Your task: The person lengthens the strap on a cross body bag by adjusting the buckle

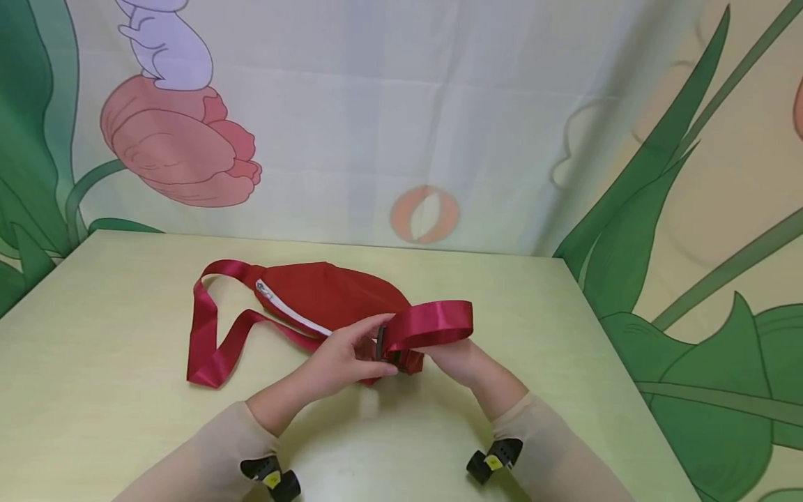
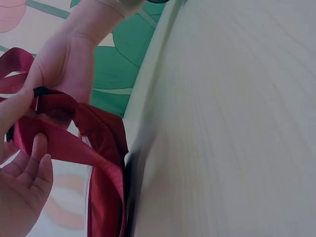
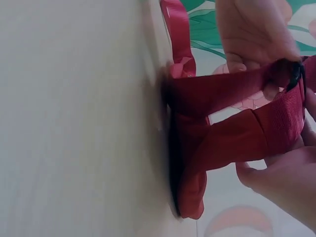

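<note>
A red waist bag (image 1: pixel 332 289) with a white zipper (image 1: pixel 293 312) lies on the table. Its dark red strap (image 1: pixel 433 325) stands up in a loop between the hands. My left hand (image 1: pixel 339 359) pinches a black buckle (image 1: pixel 380 343) on the strap, seen also in the right wrist view as a black buckle (image 3: pixel 295 74). Behind the loop, my right hand (image 1: pixel 454 361) holds the strap close to the bag's right end; its fingers are partly hidden in the head view. From the right wrist, thumb and fingers of the right hand (image 3: pixel 291 180) show around the webbing.
The rest of the strap (image 1: pixel 202 341) forms a loose loop on the table (image 1: pixel 94 362) left of the bag. A printed cloth (image 1: pixel 314 139) hangs behind the table's back edge. Each wrist carries a small black camera (image 1: pixel 272 477).
</note>
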Action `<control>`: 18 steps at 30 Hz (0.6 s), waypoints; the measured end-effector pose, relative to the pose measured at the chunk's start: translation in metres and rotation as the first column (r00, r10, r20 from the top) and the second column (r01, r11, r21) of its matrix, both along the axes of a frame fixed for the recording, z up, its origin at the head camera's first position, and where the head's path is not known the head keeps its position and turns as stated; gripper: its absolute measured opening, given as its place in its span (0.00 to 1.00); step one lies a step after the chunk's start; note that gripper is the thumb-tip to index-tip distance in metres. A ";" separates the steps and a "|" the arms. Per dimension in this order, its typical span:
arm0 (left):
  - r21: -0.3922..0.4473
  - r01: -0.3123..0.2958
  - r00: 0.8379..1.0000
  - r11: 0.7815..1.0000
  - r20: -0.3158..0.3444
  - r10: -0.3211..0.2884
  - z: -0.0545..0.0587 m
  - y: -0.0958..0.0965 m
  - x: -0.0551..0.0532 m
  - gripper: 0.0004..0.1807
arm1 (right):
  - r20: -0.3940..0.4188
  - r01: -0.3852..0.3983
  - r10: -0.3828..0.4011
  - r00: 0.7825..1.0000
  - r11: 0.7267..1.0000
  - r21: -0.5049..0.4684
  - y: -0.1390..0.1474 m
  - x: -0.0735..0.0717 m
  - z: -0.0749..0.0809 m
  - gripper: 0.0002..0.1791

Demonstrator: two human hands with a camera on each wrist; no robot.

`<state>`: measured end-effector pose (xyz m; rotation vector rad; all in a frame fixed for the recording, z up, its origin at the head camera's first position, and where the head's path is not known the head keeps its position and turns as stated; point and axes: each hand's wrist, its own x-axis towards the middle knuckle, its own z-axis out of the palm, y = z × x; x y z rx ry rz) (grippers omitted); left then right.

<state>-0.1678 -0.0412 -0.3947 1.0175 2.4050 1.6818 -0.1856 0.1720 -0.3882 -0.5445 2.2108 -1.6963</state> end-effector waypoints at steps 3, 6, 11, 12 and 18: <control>-0.024 -0.040 0.999 0.999 -0.038 0.039 -0.001 -0.002 0.000 0.31 | -0.002 0.039 -0.039 0.999 0.996 0.076 0.003 -0.001 0.001 0.20; -0.024 -0.063 0.996 0.998 -0.062 0.061 -0.001 -0.003 0.001 0.25 | 0.006 0.048 -0.049 0.999 0.993 0.103 0.005 -0.002 0.001 0.19; -0.044 -0.066 0.996 0.997 -0.068 0.063 0.002 -0.009 0.001 0.21 | -0.012 0.037 -0.036 0.999 0.997 0.074 0.007 -0.003 -0.003 0.11; -0.053 -0.071 0.995 0.996 -0.068 0.067 0.005 -0.010 0.003 0.21 | -0.020 0.026 -0.025 0.999 0.998 0.061 0.008 -0.004 -0.004 0.10; -0.077 -0.096 0.991 0.992 -0.099 0.088 0.004 -0.019 0.002 0.21 | -0.035 0.003 -0.002 0.999 0.999 0.034 0.014 -0.005 -0.003 0.09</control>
